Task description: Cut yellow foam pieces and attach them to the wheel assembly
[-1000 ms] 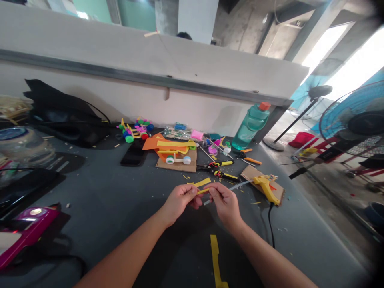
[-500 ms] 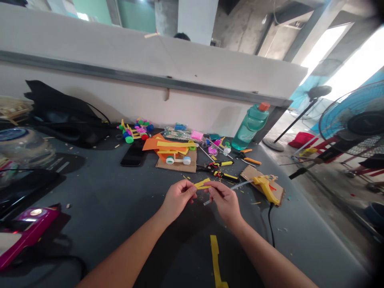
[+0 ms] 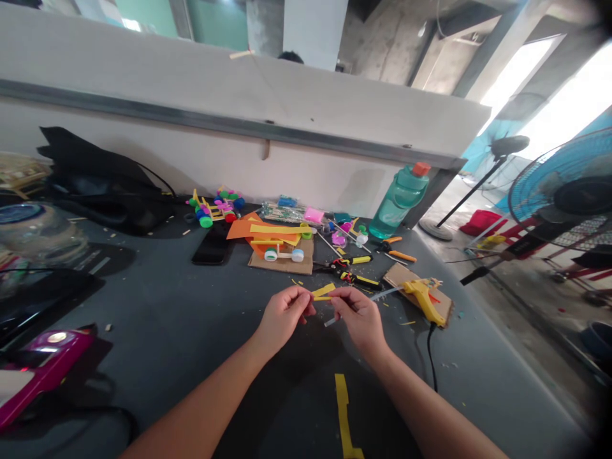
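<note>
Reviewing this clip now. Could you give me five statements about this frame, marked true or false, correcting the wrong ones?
1. The left hand and right hand share hold of one thin yellow piece. True.
2. The yellow glue gun is in the right hand. False: the glue gun lies on a piece of cardboard.
3. The green bottle has an orange cap. True.
4. The black phone lies beside the bottle. False: the black phone lies left of the small wheeled car.
5. A yellow strip lies on the table between the forearms. True.
</note>
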`<state>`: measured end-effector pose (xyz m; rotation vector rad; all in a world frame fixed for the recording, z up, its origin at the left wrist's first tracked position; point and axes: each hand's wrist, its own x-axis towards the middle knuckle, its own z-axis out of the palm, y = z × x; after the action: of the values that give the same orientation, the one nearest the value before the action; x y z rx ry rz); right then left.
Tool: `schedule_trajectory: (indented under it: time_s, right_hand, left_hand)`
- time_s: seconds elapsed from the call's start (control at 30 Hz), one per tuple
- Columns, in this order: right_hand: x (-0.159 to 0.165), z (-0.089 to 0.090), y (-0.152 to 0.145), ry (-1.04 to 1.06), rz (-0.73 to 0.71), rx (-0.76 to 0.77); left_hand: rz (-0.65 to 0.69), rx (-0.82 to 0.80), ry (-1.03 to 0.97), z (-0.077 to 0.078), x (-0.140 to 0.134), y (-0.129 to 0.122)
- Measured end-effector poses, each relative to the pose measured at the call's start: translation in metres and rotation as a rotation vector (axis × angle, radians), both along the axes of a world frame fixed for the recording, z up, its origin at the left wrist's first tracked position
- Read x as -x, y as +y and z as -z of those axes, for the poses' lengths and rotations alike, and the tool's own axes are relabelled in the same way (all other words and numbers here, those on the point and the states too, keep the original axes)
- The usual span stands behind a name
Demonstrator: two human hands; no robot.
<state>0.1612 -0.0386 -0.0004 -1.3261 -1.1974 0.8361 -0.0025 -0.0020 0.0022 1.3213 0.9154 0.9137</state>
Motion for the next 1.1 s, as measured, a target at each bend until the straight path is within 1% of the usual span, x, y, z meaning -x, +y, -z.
schedule_trajectory:
  time_s: [0.17,0.33,0.47,0.6,0.8,0.97,1.1]
  right_hand:
    - [0.0022,0.0011,-0.0014,-0.025,-0.011,0.007]
    - [0.0053,-0.0007,-0.0012,0.089,0.010,0.028]
    - [0.0045,-0.0027,-0.0015,0.040,0.008,0.023]
    - [0.0037,-0.0046,-0.0029,-0.016,0.037,0.021]
    - [0.0043,-0.0063,-0.0036,0.036,0.059,0.055]
    - [0.0017,-0.0028,-0.0036,0.107,-0.007,0.033]
    - [0.0011,-0.0003,-0.0023,0.175,-0.053,0.025]
  left_hand:
    - [0.024,-0.042,0.087,-0.0007,0.0010,-0.0027]
    - [-0.009,-0.065,0.087,0.0027,0.0022,-0.0015]
    - [-0.012,-0.086,0.094,0.0038,0.0027,-0.0007]
    - [-0.013,-0.091,0.106,0.0044,0.0029,-0.0005]
    - [-0.014,-0.100,0.115,0.0021,0.0026,-0.0003]
    - [-0.015,-0.089,0.120,-0.0011,0.0025,-0.0008]
    - [-0.040,-0.080,0.104,0.0002,0.0016,-0.0009]
